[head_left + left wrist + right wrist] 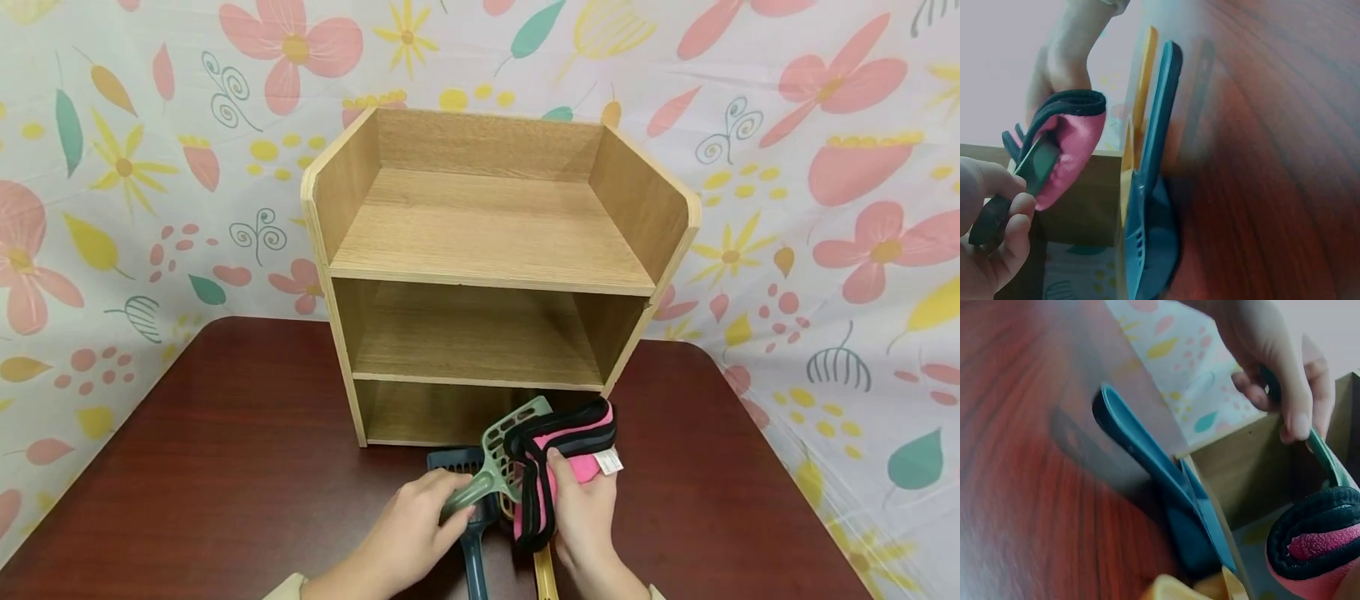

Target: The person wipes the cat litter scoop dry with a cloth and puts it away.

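Note:
My left hand (420, 521) grips the handle of a pale green slotted litter scoop (491, 467), its head tilted up toward the shelf. A folded pink cloth with black edging (573, 442) is in my right hand (588, 517), thumb on top. The cloth lies against the scoop's slotted head and covers part of it; in the left wrist view the pink cloth (1079, 137) wraps around the scoop's far end. Below them on the table rest a dark blue slotted scoop (474, 550) and a yellow scoop (545, 575), the yellow one mostly hidden by the cloth.
A wooden shelf unit (480, 379) with an open top and two compartments below stands at the back of the dark red table (225, 467). Its lower front edge is just behind the scoops. A flower-patterned curtain (150, 208) hangs behind and at both sides.

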`<state>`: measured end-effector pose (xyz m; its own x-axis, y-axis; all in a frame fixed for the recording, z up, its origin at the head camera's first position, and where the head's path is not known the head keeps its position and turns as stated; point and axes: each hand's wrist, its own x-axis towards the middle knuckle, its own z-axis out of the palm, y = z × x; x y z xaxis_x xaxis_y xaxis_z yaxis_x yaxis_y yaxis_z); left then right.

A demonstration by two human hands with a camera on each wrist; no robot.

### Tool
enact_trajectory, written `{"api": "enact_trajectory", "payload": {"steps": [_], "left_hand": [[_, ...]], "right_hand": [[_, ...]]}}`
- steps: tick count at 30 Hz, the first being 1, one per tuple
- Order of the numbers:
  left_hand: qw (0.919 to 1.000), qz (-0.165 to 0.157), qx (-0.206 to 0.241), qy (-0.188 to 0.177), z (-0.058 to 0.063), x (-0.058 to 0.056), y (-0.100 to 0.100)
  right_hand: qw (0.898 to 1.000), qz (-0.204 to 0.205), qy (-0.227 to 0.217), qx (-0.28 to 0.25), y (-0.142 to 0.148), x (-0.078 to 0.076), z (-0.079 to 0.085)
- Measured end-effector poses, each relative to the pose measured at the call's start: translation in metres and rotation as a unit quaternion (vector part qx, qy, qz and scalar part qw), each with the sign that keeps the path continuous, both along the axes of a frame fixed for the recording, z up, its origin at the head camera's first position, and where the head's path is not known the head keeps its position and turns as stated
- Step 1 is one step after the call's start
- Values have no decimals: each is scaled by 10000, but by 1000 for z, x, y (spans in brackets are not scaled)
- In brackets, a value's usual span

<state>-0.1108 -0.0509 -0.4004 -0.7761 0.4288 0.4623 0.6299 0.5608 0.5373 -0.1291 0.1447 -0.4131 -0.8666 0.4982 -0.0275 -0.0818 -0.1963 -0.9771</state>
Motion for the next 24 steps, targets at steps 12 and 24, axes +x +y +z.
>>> {"api": "enact_trajectory", "payload": {"steps": [12,24], "left_hand": [[9947,212,852,537,-9,-1,16],[9944,275,568,851,-12,2,26]], "right_hand": [[9908,273,266,-1297,-11,7,10],[9873,623,-179,-1449,-28,16,8]]}}
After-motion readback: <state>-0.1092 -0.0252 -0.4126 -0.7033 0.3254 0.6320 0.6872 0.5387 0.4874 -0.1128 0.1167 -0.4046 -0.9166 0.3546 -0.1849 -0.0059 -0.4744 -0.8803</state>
